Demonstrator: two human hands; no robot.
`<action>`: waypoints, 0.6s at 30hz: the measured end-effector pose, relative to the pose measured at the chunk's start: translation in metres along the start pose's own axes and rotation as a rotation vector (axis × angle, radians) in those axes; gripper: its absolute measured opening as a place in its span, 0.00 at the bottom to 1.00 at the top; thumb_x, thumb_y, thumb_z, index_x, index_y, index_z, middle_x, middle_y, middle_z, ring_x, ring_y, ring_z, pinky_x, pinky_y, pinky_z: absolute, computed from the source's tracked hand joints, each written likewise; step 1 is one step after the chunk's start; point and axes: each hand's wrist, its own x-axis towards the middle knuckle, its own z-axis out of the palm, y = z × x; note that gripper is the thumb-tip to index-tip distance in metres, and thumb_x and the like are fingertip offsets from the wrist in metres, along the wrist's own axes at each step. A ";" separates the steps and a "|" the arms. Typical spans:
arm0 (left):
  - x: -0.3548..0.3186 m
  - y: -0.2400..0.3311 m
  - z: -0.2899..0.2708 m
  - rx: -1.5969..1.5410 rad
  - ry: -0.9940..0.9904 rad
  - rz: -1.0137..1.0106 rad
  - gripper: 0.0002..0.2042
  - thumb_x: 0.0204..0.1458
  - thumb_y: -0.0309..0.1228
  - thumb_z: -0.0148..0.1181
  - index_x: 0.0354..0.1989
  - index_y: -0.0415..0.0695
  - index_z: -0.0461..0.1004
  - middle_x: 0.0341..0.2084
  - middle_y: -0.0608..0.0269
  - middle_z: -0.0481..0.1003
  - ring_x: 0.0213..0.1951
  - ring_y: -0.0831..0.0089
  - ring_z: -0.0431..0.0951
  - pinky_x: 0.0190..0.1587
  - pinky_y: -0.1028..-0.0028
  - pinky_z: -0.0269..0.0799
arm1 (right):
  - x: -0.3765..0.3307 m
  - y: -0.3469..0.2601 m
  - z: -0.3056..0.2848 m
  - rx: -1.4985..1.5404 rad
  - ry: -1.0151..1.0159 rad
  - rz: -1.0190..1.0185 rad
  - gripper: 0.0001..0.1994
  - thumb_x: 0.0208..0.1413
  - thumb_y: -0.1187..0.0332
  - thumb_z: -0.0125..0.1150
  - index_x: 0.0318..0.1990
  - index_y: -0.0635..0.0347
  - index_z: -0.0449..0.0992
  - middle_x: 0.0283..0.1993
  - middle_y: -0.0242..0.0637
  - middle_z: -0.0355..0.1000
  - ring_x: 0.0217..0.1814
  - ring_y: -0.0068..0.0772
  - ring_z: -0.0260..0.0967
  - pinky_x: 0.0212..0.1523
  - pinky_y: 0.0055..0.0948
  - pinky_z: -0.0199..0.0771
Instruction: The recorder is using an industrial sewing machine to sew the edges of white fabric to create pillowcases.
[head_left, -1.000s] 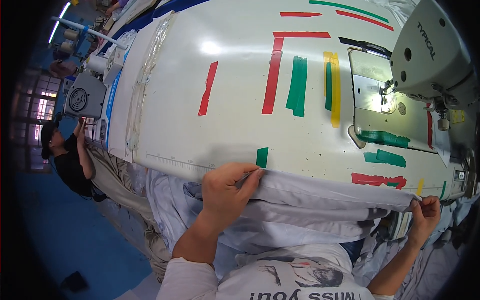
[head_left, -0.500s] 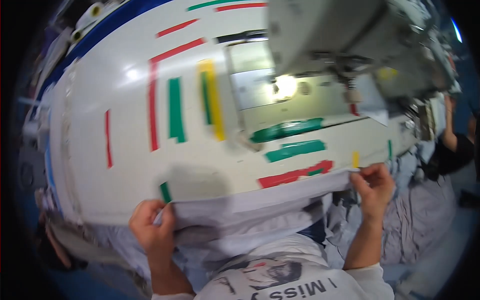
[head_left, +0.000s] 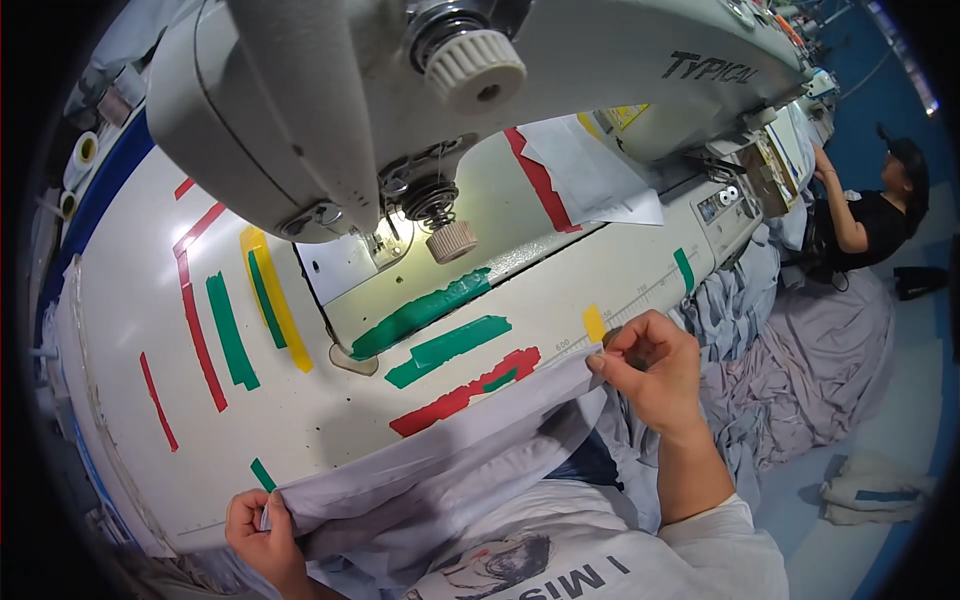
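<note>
Fingers (head_left: 279, 511) of L hand (head_left: 262, 533) & R hand (head_left: 660, 365) pinch pale cloth (head_left: 440, 452) at opp. ends of upper edge; looks light, soft, prob. floppy: best held there.

I'm in a garment-sewing workshop. Evidence: industrial sewing machine (head_left: 560, 80) at 12 o'clock, tape-marked table (head_left: 195, 475) with ruler scale (head_left: 645, 295), white roll (head_left: 84, 152) at 10, co-worker (head_left: 850, 225) at 2–3, heaped fabric (head_left: 810, 375) at 3–4.
</note>
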 end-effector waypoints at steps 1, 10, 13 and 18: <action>0.000 -0.001 0.000 -0.008 0.001 -0.009 0.07 0.45 0.22 0.58 0.21 0.37 0.67 0.17 0.72 0.60 0.22 0.84 0.55 0.25 0.79 0.49 | 0.001 0.000 0.000 0.007 -0.005 0.005 0.12 0.42 0.81 0.69 0.28 0.63 0.69 0.27 0.31 0.71 0.28 0.17 0.68 0.31 0.17 0.70; 0.001 0.005 0.007 0.034 0.052 0.070 0.05 0.43 0.21 0.59 0.21 0.37 0.68 0.17 0.67 0.63 0.22 0.79 0.61 0.26 0.78 0.56 | 0.002 0.004 -0.005 -0.042 -0.006 -0.033 0.13 0.39 0.79 0.70 0.28 0.60 0.69 0.27 0.28 0.69 0.29 0.17 0.65 0.32 0.18 0.67; -0.001 0.008 0.004 0.128 0.061 0.133 0.05 0.41 0.20 0.60 0.21 0.37 0.70 0.17 0.60 0.68 0.21 0.74 0.67 0.27 0.75 0.62 | 0.000 0.008 -0.008 -0.115 0.022 -0.066 0.12 0.40 0.78 0.69 0.27 0.60 0.69 0.23 0.27 0.67 0.25 0.15 0.63 0.27 0.18 0.65; 0.001 0.016 0.003 0.147 0.070 0.136 0.04 0.38 0.21 0.64 0.21 0.39 0.74 0.16 0.60 0.72 0.18 0.70 0.71 0.23 0.73 0.64 | 0.009 0.015 -0.011 -0.012 -0.058 -0.100 0.13 0.44 0.78 0.67 0.31 0.59 0.65 0.28 0.26 0.65 0.31 0.15 0.61 0.35 0.15 0.61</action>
